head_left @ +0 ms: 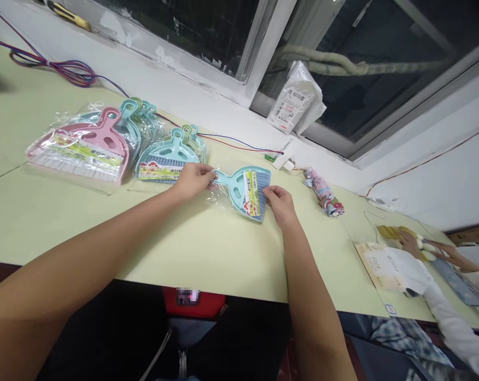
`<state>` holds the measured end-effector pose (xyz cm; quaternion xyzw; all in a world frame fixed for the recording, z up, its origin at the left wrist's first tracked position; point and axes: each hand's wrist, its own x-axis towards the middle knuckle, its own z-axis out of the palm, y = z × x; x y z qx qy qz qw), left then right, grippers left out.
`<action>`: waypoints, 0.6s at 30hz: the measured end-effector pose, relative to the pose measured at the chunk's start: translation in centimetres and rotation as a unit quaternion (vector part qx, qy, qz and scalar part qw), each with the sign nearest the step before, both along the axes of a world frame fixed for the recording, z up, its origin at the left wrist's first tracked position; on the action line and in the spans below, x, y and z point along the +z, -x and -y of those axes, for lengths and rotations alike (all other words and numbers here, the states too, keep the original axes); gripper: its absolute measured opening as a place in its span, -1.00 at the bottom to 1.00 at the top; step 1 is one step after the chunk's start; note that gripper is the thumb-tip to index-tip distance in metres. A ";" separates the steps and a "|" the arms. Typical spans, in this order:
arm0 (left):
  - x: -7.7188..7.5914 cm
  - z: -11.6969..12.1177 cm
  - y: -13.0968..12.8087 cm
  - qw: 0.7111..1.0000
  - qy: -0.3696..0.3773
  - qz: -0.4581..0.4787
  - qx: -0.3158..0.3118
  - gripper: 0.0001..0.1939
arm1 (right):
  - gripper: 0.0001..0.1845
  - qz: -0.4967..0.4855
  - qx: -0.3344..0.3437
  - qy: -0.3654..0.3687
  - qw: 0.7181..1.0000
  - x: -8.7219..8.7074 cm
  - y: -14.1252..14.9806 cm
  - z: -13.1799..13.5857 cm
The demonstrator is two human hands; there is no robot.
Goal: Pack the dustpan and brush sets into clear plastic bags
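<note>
Between my two hands, above the table, is a light blue dustpan and brush set (236, 188) in a clear plastic bag, turned on its side. My left hand (195, 179) pinches it at the handle end. The fingers of my right hand (279, 202) are closed on the edge of the bristle side. A printed paper label (250, 193) lies across the brush. Just beyond my left hand stands a smaller group of bagged sets, with a blue dustpan (172, 149) in front. Farther left is a larger group fronted by a pink dustpan (104, 132).
Coiled wires (75, 73) run along the wall, with a screwdriver (75, 17) on the ledge. A bagged box (291, 106) leans by the window. A patterned cloth bundle (324, 194) lies right of my hands. Farther right, another person's hands (410, 243) work near a tissue pack (382, 264).
</note>
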<state>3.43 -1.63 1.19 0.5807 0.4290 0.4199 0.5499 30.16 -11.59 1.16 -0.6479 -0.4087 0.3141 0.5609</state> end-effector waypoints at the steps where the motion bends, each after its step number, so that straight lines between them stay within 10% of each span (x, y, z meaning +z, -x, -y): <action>1: -0.1 -0.1 0.1 1.000 -0.007 -0.001 0.003 -0.85 | -0.65 0.019 0.002 0.007 1.000 0.1 0.0 0.1; 18: -1.1 -0.4 -0.4 1.000 -0.011 0.001 0.027 -0.77 | -0.72 -0.025 -0.024 0.054 0.998 0.4 1.9 0.4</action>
